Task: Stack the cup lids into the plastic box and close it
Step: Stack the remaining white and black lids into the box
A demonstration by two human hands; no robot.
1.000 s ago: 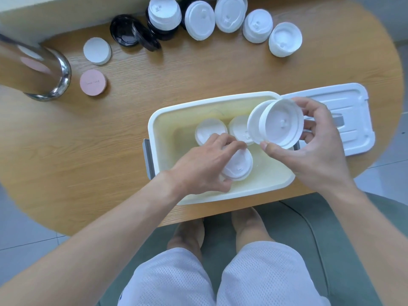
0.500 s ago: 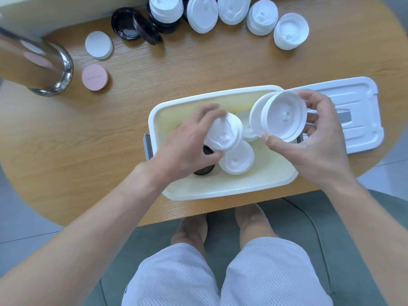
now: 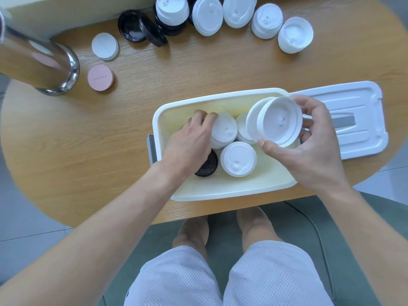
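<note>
A cream plastic box (image 3: 223, 194) is set near the front edge of the wooden tabletop (image 3: 198, 71), with its white box cover (image 3: 355, 120) laid flat just beside it on the right. A stack of white lids (image 3: 223, 131) inside the box is gripped by the left hand (image 3: 187, 144), the fingers (image 3: 199, 117) curled over its far side. A second white stack (image 3: 277, 121) is held tilted above the box's right end by the right hand (image 3: 309, 149), thumb and fingers clamped on its rim. Another white lid stack (image 3: 238, 159) is seen upright in the box, and a black lid (image 3: 207, 165) lies partly hidden under the left hand; a further white stack behind appears to stand there, though it is mostly covered. More white lids (image 3: 234, 9) and black lids (image 3: 141, 26) are grouped along the far edge. A pink disc (image 3: 100, 77), a white disc (image 3: 105, 46) and a steel cylinder (image 3: 42, 62) are placed at the left.
</note>
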